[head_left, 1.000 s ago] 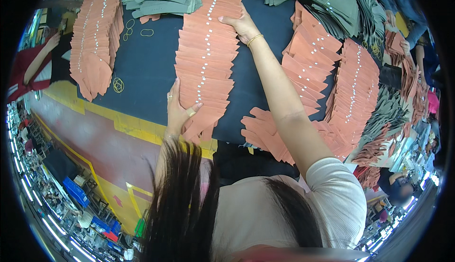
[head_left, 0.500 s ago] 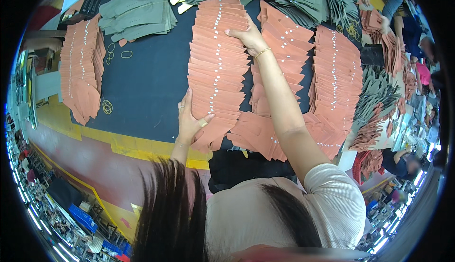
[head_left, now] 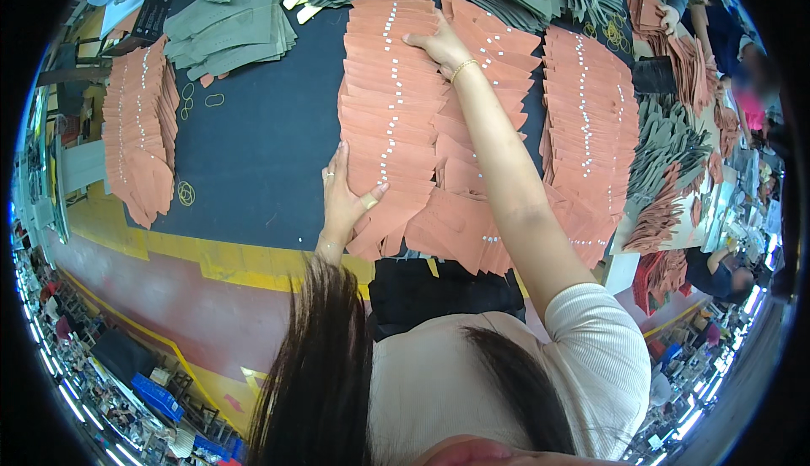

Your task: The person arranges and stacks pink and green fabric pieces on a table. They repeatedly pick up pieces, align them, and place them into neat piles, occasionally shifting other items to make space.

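Note:
A long fanned row of flat orange cut pieces [head_left: 384, 86] with small white tags runs from near to far in front of me. My left hand [head_left: 348, 203] grips the row's near left edge, thumb on top and fingers along the side. At the far right edge my right hand [head_left: 442, 46] clasps the row, its thumb on top and the other fingers partly hidden. Right beside it lies a second orange row [head_left: 498, 53], partly covered by my right forearm. A third orange row [head_left: 582, 103] lies farther right.
Another orange stack [head_left: 139, 133] lies at the dark table's [head_left: 253, 154] left end, near loose rubber bands [head_left: 186, 193]. Grey-green piles [head_left: 232, 32] line the far side. A black cloth bundle [head_left: 443, 293] is at the near edge. Another person's hand [head_left: 668, 17] is at far right.
The held row has shifted a little right with my hands, and the dark gap between it and the second row has mostly closed. The whole view has moved slightly.

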The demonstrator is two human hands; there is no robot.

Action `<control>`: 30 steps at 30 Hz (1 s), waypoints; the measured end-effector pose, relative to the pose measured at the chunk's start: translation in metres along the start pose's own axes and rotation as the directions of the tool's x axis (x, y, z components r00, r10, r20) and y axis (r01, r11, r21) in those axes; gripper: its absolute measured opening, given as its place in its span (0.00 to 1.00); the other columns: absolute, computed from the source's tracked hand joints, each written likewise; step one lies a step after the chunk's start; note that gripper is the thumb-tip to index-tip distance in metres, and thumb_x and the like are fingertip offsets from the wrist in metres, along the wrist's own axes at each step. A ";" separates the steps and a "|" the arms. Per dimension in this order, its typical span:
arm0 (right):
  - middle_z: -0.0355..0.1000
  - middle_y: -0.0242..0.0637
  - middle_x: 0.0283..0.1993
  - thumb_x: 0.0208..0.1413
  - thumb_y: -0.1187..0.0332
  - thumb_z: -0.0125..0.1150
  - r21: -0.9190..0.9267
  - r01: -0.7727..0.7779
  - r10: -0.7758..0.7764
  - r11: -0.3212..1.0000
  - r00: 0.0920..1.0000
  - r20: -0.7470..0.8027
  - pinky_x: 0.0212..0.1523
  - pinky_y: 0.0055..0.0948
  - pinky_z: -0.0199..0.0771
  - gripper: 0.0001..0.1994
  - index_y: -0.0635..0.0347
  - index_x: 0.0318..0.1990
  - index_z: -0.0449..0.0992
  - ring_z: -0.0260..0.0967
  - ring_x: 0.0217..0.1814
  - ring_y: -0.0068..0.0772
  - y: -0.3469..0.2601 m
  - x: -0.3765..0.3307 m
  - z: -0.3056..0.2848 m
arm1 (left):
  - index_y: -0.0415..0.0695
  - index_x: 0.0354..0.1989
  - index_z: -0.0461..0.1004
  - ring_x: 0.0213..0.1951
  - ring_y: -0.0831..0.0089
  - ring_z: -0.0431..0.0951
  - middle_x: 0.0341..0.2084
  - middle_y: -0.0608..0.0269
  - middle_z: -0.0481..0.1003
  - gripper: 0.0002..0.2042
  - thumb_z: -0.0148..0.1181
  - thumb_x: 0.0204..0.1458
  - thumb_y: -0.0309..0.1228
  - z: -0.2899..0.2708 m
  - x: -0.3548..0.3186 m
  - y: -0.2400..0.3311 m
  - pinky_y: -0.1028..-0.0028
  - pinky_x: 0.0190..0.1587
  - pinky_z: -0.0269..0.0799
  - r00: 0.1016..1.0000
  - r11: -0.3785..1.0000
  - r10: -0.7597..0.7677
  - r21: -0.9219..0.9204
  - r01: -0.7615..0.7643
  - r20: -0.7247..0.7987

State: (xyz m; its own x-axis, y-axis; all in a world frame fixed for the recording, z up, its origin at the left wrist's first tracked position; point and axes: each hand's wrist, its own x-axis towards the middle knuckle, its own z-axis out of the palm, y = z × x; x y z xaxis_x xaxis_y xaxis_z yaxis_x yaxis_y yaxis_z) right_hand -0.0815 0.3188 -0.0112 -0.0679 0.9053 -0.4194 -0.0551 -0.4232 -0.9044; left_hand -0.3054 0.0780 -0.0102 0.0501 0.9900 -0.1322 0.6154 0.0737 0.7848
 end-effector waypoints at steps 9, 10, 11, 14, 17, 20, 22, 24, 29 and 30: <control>0.68 0.49 0.59 0.54 0.66 0.64 -0.744 0.534 -0.841 0.401 0.537 -0.068 0.60 0.36 0.67 0.28 0.64 0.61 0.65 0.66 0.63 0.43 -0.041 -0.021 0.020 | 0.40 0.71 0.51 0.63 0.47 0.59 0.66 0.41 0.56 0.52 0.73 0.39 0.47 0.007 -0.001 -0.009 0.57 0.65 0.54 0.998 0.997 0.058 0.055 -0.056 -0.030; 0.49 0.58 0.73 0.55 0.67 0.62 -0.655 0.585 -0.808 0.478 0.585 -0.067 0.72 0.43 0.50 0.35 0.56 0.70 0.55 0.43 0.75 0.63 -0.061 -0.027 0.019 | 0.40 0.71 0.50 0.63 0.46 0.58 0.67 0.41 0.55 0.51 0.73 0.40 0.47 0.007 -0.003 -0.010 0.57 0.65 0.53 0.998 0.996 0.060 0.061 -0.058 -0.026; 0.51 0.58 0.72 0.55 0.67 0.62 -0.664 0.618 -0.853 0.421 0.519 -0.057 0.71 0.42 0.52 0.33 0.59 0.68 0.58 0.47 0.74 0.61 -0.080 -0.039 0.013 | 0.40 0.71 0.50 0.63 0.46 0.58 0.67 0.40 0.54 0.51 0.73 0.40 0.47 0.006 -0.002 -0.009 0.56 0.65 0.53 0.999 0.993 0.049 0.105 -0.047 -0.021; 0.56 0.58 0.68 0.55 0.68 0.62 -0.686 0.654 -0.905 0.317 0.424 -0.014 0.69 0.40 0.56 0.28 0.60 0.63 0.65 0.54 0.71 0.58 -0.124 -0.097 -0.031 | 0.40 0.71 0.50 0.64 0.45 0.57 0.68 0.40 0.52 0.50 0.72 0.42 0.47 -0.002 -0.006 -0.003 0.55 0.65 0.53 0.997 0.964 0.073 0.260 -0.064 -0.027; 0.62 0.50 0.66 0.55 0.69 0.62 -0.739 0.566 -0.880 0.366 0.470 -0.076 0.65 0.36 0.60 0.21 0.58 0.58 0.72 0.62 0.66 0.47 -0.129 -0.168 -0.085 | 0.41 0.70 0.53 0.64 0.45 0.56 0.67 0.41 0.52 0.45 0.69 0.46 0.44 -0.010 -0.008 0.012 0.53 0.65 0.53 0.964 0.895 0.245 0.407 -0.184 -0.103; 0.67 0.47 0.57 0.57 0.68 0.61 -0.697 0.408 -0.736 0.590 0.627 -0.255 0.58 0.38 0.66 0.17 0.61 0.53 0.74 0.67 0.57 0.44 -0.091 -0.245 -0.134 | 0.41 0.67 0.58 0.64 0.45 0.57 0.66 0.43 0.55 0.36 0.65 0.51 0.40 -0.006 -0.005 0.034 0.51 0.64 0.55 0.893 0.829 0.449 0.387 -0.404 -0.031; 0.75 0.44 0.43 0.57 0.67 0.61 -0.715 0.191 -0.603 0.672 0.701 -0.380 0.47 0.33 0.72 0.13 0.64 0.46 0.76 0.73 0.45 0.39 -0.050 -0.288 -0.149 | 0.42 0.64 0.63 0.63 0.46 0.58 0.66 0.45 0.57 0.30 0.62 0.53 0.36 0.007 -0.002 0.051 0.52 0.64 0.56 0.812 0.752 0.558 0.310 -0.582 0.172; 0.77 0.42 0.38 0.58 0.68 0.60 -0.626 0.033 -0.415 0.779 0.775 -0.476 0.42 0.31 0.73 0.10 0.63 0.43 0.78 0.75 0.39 0.34 0.001 -0.339 -0.139 | 0.44 0.62 0.66 0.63 0.48 0.61 0.64 0.49 0.60 0.26 0.61 0.52 0.31 0.030 -0.006 0.070 0.53 0.63 0.57 0.724 0.722 0.632 0.131 -0.680 0.274; 0.77 0.43 0.37 0.56 0.71 0.60 -0.484 -0.051 -0.193 0.873 0.877 -0.439 0.40 0.33 0.74 0.08 0.62 0.42 0.78 0.76 0.38 0.40 0.100 -0.408 -0.070 | 0.44 0.61 0.66 0.63 0.50 0.62 0.63 0.51 0.61 0.27 0.62 0.49 0.27 0.065 -0.026 0.094 0.54 0.64 0.59 0.500 0.600 0.705 -0.048 -0.798 0.502; 0.77 0.42 0.37 0.54 0.72 0.61 -0.485 -0.050 -0.212 0.873 0.857 -0.470 0.41 0.35 0.75 0.07 0.64 0.40 0.78 0.76 0.39 0.42 0.112 -0.412 -0.055 | 0.44 0.61 0.66 0.63 0.50 0.62 0.64 0.51 0.61 0.27 0.62 0.49 0.27 0.066 -0.029 0.094 0.55 0.64 0.59 0.496 0.590 0.706 -0.033 -0.807 0.505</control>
State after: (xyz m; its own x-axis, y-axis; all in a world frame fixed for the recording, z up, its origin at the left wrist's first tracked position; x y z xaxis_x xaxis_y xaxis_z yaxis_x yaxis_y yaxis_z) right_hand -0.0049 -0.0993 0.0557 0.4220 0.8833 -0.2044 0.4381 -0.3961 -0.8070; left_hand -0.1970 0.0485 0.0271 0.8570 0.4818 0.1828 0.2965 -0.7511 0.5898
